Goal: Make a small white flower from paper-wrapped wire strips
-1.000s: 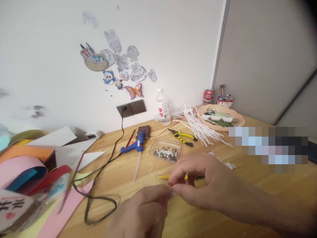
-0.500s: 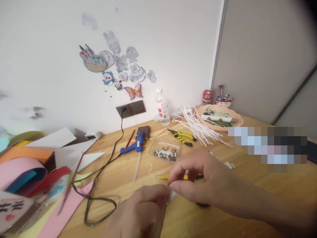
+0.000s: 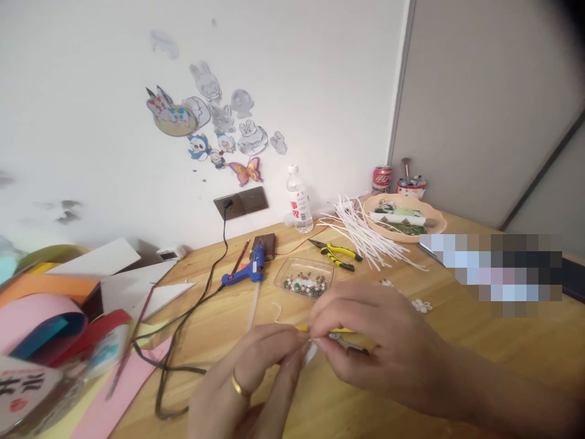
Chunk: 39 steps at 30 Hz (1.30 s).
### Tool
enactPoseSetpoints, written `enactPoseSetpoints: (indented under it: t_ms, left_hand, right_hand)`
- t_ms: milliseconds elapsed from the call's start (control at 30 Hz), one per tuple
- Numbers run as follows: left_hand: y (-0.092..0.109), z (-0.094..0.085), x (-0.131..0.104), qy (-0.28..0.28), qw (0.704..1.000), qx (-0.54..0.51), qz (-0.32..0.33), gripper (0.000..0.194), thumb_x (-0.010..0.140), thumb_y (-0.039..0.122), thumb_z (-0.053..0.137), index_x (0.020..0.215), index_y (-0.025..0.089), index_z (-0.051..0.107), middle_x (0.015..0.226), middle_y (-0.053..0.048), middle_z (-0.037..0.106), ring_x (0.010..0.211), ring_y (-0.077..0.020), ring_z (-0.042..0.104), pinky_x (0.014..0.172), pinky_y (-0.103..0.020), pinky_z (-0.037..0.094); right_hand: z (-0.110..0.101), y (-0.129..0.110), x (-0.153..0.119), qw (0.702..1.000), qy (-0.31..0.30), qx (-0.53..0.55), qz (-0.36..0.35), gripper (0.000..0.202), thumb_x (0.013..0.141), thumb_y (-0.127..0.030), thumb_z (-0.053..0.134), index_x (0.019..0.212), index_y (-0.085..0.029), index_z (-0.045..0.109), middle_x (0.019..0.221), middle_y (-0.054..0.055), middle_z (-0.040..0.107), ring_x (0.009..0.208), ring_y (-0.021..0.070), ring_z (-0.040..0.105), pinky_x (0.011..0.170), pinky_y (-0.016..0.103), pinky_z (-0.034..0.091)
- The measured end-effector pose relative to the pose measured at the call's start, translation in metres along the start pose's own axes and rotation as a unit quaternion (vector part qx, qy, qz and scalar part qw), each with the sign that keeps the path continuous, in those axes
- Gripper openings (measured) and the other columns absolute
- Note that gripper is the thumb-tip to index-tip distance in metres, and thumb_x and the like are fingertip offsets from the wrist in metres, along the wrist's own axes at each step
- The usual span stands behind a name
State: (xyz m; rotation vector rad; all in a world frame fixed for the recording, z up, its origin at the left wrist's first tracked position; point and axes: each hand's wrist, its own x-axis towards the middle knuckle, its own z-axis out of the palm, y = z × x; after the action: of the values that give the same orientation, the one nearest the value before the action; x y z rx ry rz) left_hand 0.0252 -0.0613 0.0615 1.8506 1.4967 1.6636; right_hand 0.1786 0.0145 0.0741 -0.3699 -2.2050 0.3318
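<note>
Beside white wall, apparently wooden table

I see a small whitish piece at the pinching grip where the left hand and the right hand meet; its visible part slants down toward the left, just under the fingertips, above the bench; the fingers hide the rest, so I cannot make out its full shape.
</note>
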Motion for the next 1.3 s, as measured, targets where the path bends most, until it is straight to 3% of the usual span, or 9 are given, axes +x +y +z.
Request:
enactPoseSetpoints:
  t_ms: [133, 300, 467, 633, 800, 1100, 1200, 1300]
  left_hand:
    - [0.001, 0.001, 0.012, 0.004, 0.989, -0.089, -0.12, 0.024, 0.064, 0.005, 0.068, 0.064, 0.029, 0.07, 0.065, 0.007, 0.07, 0.061, -0.011, 0.063, 0.058, -0.015, 0.05]
    - [-0.004, 0.001, 0.019, -0.049, 0.935, -0.208, -0.282, 0.006, 0.065, 0.015, 0.07, 0.061, 0.019, 0.069, 0.062, 0.002, 0.071, 0.059, -0.0106, 0.062, 0.057, -0.015, 0.048]
    - [-0.007, 0.0, 0.018, -0.073, 0.901, -0.262, -0.338, 0.011, 0.072, 0.018, 0.065, 0.062, 0.014, 0.063, 0.055, 0.001, 0.067, 0.055, -0.0099, 0.059, 0.055, -0.017, 0.046]
    - [-0.009, 0.0, 0.016, -0.051, 0.905, -0.282, -0.314, 0.008, 0.073, 0.017, 0.064, 0.066, 0.015, 0.061, 0.064, 0.001, 0.068, 0.063, -0.0102, 0.058, 0.062, -0.018, 0.045]
    - [-0.012, 0.001, 0.018, -0.054, 0.913, -0.263, -0.309, 0.01, 0.073, 0.018, 0.064, 0.064, 0.015, 0.06, 0.061, 0.002, 0.065, 0.061, -0.0082, 0.052, 0.061, -0.016, 0.039]
    - [-0.014, 0.004, 0.018, -0.037, 0.917, -0.244, -0.314, 0.01, 0.076, 0.017, 0.059, 0.067, 0.017, 0.055, 0.064, 0.002, 0.066, 0.065, -0.0105, 0.057, 0.063, -0.019, 0.043]
    - [-0.013, 0.005, 0.019, -0.065, 0.899, -0.263, -0.344, 0.013, 0.082, 0.021, 0.051, 0.07, 0.02, 0.046, 0.066, 0.0, 0.069, 0.066, -0.0135, 0.063, 0.061, -0.023, 0.045]
    - [-0.012, 0.006, 0.022, -0.098, 0.86, -0.306, -0.396, 0.012, 0.083, 0.023, 0.049, 0.073, 0.02, 0.043, 0.07, -0.004, 0.071, 0.063, -0.0173, 0.066, 0.06, -0.026, 0.046]
  right_hand:
    - [-0.002, 0.002, -0.005, 0.995, 0.029, -0.054, -0.079, 0.012, 0.079, -0.009, 0.052, 0.085, -0.015, 0.059, 0.086, 0.003, 0.065, 0.074, 0.0121, 0.057, 0.067, 0.024, 0.047]
    - [0.0, 0.01, -0.015, 0.982, 0.099, -0.053, -0.151, 0.031, 0.07, -0.002, 0.058, 0.1, -0.01, 0.057, 0.089, 0.004, 0.066, 0.087, 0.0118, 0.059, 0.074, 0.017, 0.049]
    - [0.006, 0.02, -0.019, 0.967, 0.102, -0.118, -0.2, 0.028, 0.07, -0.006, 0.058, 0.098, -0.009, 0.055, 0.092, 0.006, 0.064, 0.094, 0.0155, 0.056, 0.082, 0.022, 0.048]
    - [0.01, 0.02, -0.021, 0.981, 0.061, -0.138, -0.12, 0.013, 0.075, -0.007, 0.049, 0.086, -0.015, 0.05, 0.098, 0.008, 0.056, 0.089, 0.0165, 0.055, 0.074, 0.027, 0.048]
    - [0.011, 0.014, -0.019, 1.0, 0.012, -0.012, -0.003, 0.011, 0.079, -0.007, 0.04, 0.082, -0.015, 0.045, 0.097, 0.007, 0.042, 0.091, 0.0173, 0.047, 0.077, 0.033, 0.042]
    - [0.016, 0.011, -0.015, 0.978, -0.017, 0.173, 0.115, 0.013, 0.087, -0.012, 0.033, 0.079, -0.018, 0.042, 0.091, 0.003, 0.037, 0.09, 0.0151, 0.04, 0.08, 0.03, 0.035]
    - [0.014, 0.014, -0.011, 0.974, -0.014, 0.183, 0.135, 0.014, 0.087, -0.013, 0.037, 0.076, -0.018, 0.044, 0.089, 0.002, 0.039, 0.086, 0.014, 0.042, 0.076, 0.028, 0.036]
    - [0.012, 0.018, -0.008, 0.974, 0.003, 0.172, 0.145, 0.012, 0.086, -0.014, 0.041, 0.076, -0.018, 0.047, 0.088, 0.002, 0.042, 0.085, 0.013, 0.045, 0.075, 0.027, 0.037]
